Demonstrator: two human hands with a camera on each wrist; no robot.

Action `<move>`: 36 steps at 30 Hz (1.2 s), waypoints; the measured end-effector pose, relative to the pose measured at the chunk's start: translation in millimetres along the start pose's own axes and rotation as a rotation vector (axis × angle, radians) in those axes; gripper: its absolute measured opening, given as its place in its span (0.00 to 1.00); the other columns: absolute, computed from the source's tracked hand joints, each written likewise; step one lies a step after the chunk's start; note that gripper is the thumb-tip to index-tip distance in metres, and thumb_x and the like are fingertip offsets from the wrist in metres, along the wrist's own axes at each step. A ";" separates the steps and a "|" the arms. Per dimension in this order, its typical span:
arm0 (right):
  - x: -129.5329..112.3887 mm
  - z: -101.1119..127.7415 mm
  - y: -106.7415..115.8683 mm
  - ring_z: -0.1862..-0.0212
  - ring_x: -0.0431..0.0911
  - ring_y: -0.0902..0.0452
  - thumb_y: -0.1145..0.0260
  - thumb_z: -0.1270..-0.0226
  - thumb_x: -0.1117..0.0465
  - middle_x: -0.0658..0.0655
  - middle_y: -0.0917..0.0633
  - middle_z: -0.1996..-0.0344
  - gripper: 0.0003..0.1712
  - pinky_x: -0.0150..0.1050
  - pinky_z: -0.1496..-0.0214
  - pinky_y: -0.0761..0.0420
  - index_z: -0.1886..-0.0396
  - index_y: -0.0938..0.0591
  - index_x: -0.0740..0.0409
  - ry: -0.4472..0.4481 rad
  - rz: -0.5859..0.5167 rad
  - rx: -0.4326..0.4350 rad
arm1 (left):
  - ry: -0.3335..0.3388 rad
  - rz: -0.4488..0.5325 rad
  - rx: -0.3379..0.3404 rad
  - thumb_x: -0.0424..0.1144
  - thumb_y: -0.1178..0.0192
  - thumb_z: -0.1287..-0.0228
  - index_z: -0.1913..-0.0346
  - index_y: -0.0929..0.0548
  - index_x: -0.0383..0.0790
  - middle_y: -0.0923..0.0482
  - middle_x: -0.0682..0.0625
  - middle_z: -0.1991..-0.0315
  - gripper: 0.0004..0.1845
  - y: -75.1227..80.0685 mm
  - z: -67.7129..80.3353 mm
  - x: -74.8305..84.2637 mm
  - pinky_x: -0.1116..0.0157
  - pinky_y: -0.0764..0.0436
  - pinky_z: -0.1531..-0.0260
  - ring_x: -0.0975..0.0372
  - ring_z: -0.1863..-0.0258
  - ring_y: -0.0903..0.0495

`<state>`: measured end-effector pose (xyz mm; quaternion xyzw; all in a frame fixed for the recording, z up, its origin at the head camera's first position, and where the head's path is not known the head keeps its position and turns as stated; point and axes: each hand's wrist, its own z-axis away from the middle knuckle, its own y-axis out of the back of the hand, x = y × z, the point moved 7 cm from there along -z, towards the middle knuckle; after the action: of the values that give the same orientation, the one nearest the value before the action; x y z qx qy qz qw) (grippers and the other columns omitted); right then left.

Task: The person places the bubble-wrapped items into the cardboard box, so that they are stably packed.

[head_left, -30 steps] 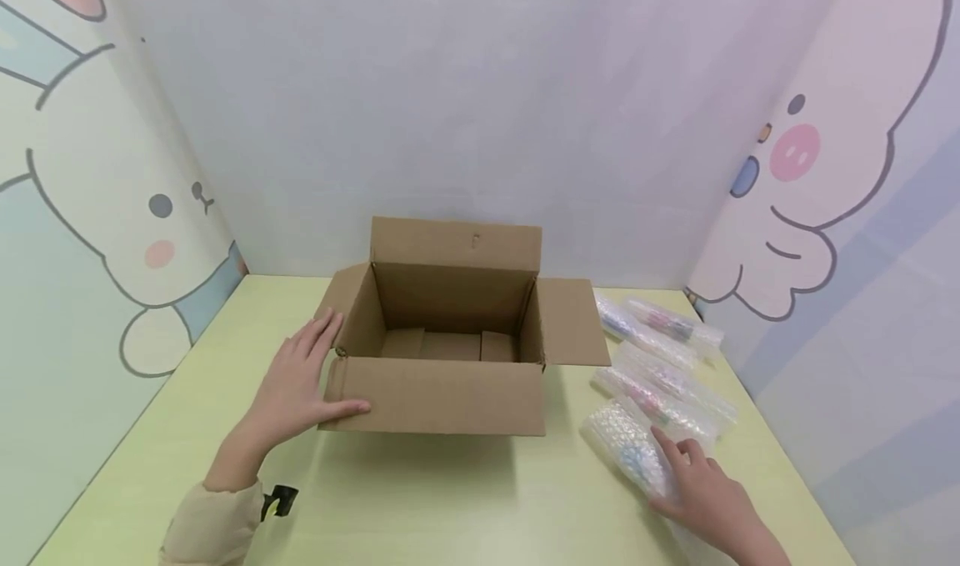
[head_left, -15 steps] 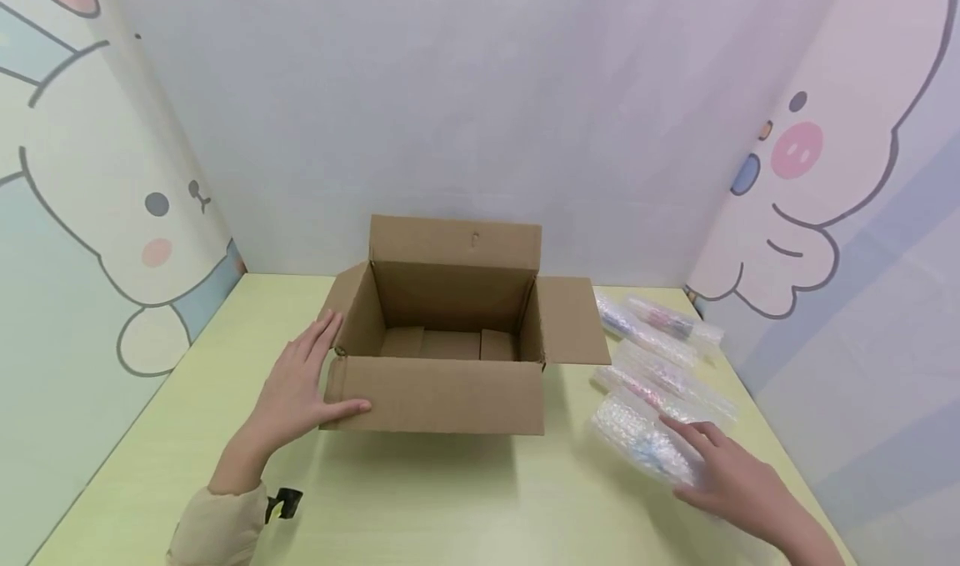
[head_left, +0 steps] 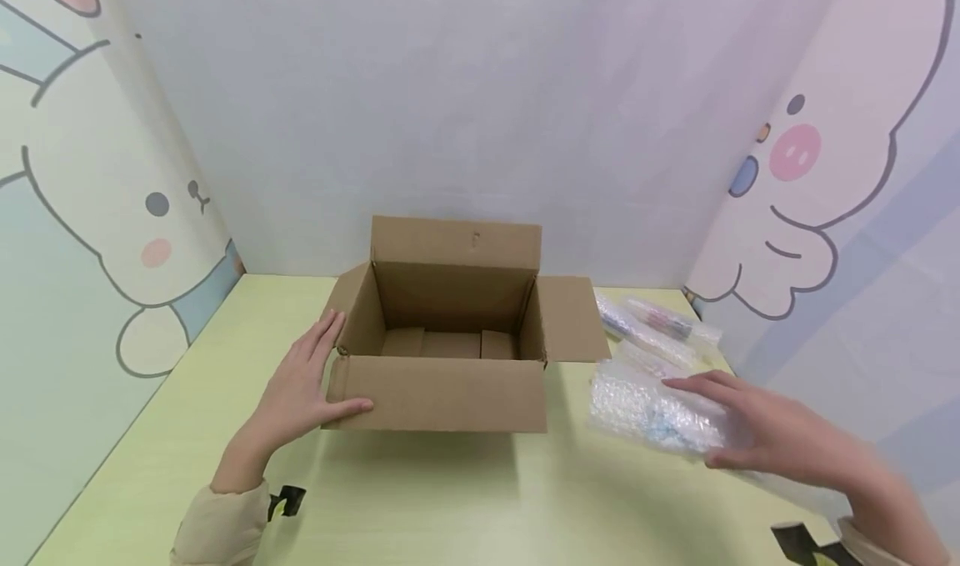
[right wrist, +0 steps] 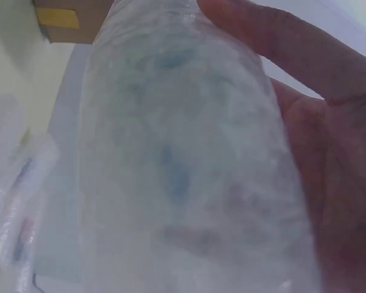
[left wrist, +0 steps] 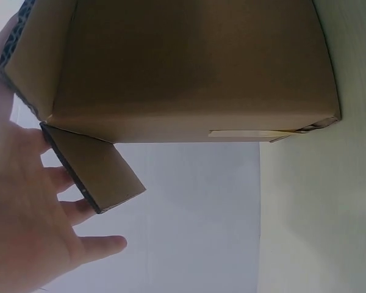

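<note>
Fingers (right wrist: 274,43) curl round bubble-wrapped bundle (head_left: 652,406); left hand (head_left: 300,383) flat against box (head_left: 442,395).

Cream sleeves (head_left: 217,528) with black wrist straps (head_left: 285,501), bare hands.

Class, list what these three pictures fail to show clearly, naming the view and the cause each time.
- Contents of the bundle in the right hand: head view, bubble wrap hides them; right wrist view, too close and blurred.
- Box floor, near part: head view, front wall hides it.
- Left hand palm: head view, turned away; left wrist view, cut off by the edge.
</note>
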<state>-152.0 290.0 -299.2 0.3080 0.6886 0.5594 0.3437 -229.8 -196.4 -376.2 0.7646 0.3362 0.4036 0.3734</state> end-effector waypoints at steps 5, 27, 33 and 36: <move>-8.2 -26.0 22.0 0.50 0.36 0.24 0.22 0.58 0.42 0.47 0.23 0.41 0.49 0.35 0.59 0.20 0.32 0.30 0.37 0.060 0.016 -0.036 | 0.002 0.003 -0.014 0.63 0.27 0.59 0.22 0.53 0.42 0.50 0.37 0.24 0.65 0.0 -0.9 0.3 0.37 0.35 0.38 0.39 0.29 0.45; -51.8 -178.6 30.2 0.34 0.53 0.31 0.25 0.47 0.59 0.56 0.27 0.35 0.46 0.56 0.34 0.29 0.28 0.34 0.49 0.132 -0.230 -0.215 | 0.010 0.055 -0.072 0.63 0.27 0.58 0.23 0.51 0.37 0.53 0.32 0.24 0.64 5.9 -4.6 4.1 0.37 0.45 0.32 0.37 0.26 0.51; -62.3 -208.5 19.1 0.31 0.52 0.34 0.25 0.46 0.57 0.54 0.29 0.32 0.47 0.54 0.31 0.32 0.27 0.35 0.46 0.127 -0.209 -0.269 | -0.009 0.026 -0.081 0.64 0.28 0.58 0.25 0.49 0.33 0.53 0.30 0.25 0.64 9.9 -6.6 6.6 0.40 0.50 0.28 0.37 0.25 0.55; -68.2 -220.4 13.6 0.30 0.53 0.36 0.26 0.46 0.56 0.54 0.31 0.30 0.46 0.54 0.29 0.34 0.27 0.36 0.46 0.138 -0.199 -0.284 | -0.013 0.008 -0.084 0.65 0.28 0.58 0.25 0.48 0.31 0.52 0.30 0.25 0.65 11.2 -7.0 7.0 0.39 0.46 0.30 0.37 0.25 0.55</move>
<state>-292.5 114.2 -246.7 0.1476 0.6517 0.6341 0.3891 -230.3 -194.2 -361.4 0.7521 0.3137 0.4139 0.4058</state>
